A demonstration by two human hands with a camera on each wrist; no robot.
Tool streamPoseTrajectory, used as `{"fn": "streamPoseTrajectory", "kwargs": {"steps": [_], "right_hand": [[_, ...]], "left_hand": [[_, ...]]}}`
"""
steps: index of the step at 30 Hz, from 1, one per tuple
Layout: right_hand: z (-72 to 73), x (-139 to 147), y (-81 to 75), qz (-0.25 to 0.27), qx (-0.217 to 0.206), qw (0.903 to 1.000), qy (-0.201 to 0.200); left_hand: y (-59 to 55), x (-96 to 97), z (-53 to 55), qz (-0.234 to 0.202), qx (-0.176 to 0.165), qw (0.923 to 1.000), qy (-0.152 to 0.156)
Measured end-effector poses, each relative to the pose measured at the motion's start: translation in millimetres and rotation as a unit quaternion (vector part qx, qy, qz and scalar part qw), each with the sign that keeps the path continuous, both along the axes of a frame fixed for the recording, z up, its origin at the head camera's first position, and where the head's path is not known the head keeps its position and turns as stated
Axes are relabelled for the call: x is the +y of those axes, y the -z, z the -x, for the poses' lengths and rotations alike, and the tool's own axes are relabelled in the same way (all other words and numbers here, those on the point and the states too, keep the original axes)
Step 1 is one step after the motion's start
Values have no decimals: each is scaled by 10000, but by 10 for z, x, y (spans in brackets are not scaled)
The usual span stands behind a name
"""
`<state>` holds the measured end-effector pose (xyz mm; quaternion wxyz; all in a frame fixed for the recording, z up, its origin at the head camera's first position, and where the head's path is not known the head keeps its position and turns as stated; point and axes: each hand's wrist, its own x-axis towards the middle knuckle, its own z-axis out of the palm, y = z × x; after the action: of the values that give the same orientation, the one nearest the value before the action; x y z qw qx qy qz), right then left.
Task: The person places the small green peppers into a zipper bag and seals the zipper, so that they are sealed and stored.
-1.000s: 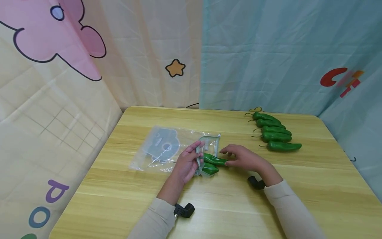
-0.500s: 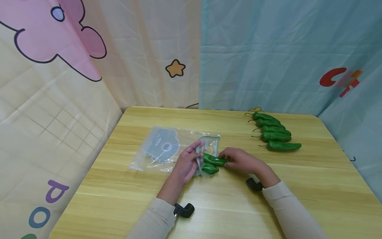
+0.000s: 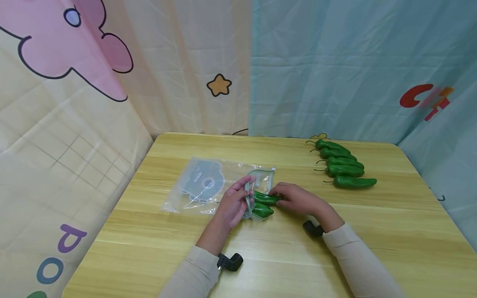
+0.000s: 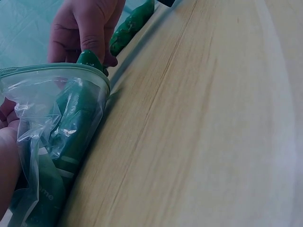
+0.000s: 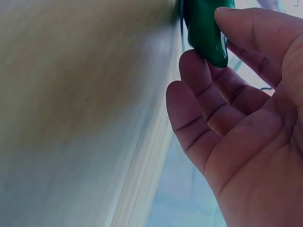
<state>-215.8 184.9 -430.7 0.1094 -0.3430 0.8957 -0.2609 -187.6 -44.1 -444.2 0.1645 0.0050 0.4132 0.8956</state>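
Observation:
In the head view a clear zip bag (image 3: 203,182) with a grey-blue print lies flat, its mouth facing right. My left hand (image 3: 232,209) holds the near side of that mouth between thumb and fingers. A green pepper (image 3: 263,198) sticks partly out of the opening, and my right hand (image 3: 299,199) pinches its outer end. Just in front of it, another green pepper (image 3: 262,210) pokes out of the bag. The right wrist view shows the thumb on the pepper's tip (image 5: 208,35), with the lower fingers spread loosely below. Plastic covers the peppers' inner ends.
Several green peppers (image 3: 344,171) lie in a column at the back right, stems pointing left. The wooden table (image 3: 283,256) meets printed curtains (image 3: 320,82) at its back and sides. A black camera mount (image 3: 231,262) sits at my left wrist.
My right hand has closed its fingers on the pepper's end and moved left, so the pepper sits a little deeper in the bag. The left hand and bag have stayed put.

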Motion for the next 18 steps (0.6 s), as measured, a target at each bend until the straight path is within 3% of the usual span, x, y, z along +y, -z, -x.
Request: {"fn": "streamPoseTrajectory", "kwargs": {"steps": [9, 18], "right_hand": [[39, -93, 24, 71, 57, 9998, -153], [72, -196, 8, 68, 145, 9994, -297]], "left_hand": [[-1, -15, 4, -87, -50, 9999, 31], [3, -10, -2, -42, 161, 9998, 69]]}}
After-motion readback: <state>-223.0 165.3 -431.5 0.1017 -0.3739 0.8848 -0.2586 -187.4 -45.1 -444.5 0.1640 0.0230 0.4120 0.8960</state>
